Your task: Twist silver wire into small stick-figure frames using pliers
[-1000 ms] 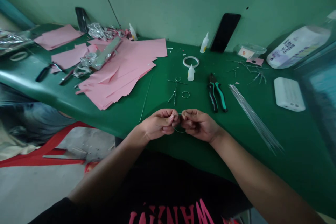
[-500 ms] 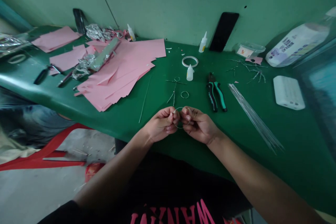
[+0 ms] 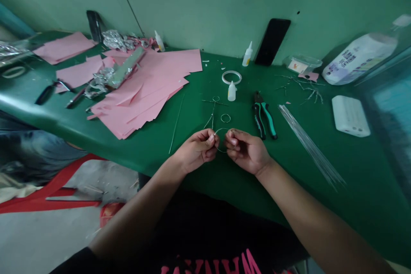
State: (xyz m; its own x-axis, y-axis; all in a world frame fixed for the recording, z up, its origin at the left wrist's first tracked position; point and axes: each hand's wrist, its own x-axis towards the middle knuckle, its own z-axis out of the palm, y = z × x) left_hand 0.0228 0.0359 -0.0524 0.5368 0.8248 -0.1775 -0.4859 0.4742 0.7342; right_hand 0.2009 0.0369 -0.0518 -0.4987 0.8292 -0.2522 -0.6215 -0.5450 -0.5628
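Both hands have moved a little apart since half a second ago, when their fingertips almost met, so more of the wire loop [image 3: 221, 151] can be seen between them. Its upper and lower arcs now cross this gap. The left hand [image 3: 197, 150] pinches one side of the loop narrowly, with thumb against finger. The right hand [image 3: 246, 150] is also closed narrowly at the opposite side, with the other fingers curled; how firmly it grips, I cannot tell. The loop is held above the green bench [image 3: 199, 180], near its front edge.

For the work, I judge this means that the wire is being rounded by the fingers and the shaping is not yet finished; whether its ends are joined is hidden. Beyond the hands, the small wire ring [image 3: 225, 122] and the twisted wire figure [image 3: 214, 109] lie as they lay before. The pliers [image 3: 268, 115] also rest at their same place, untouched.
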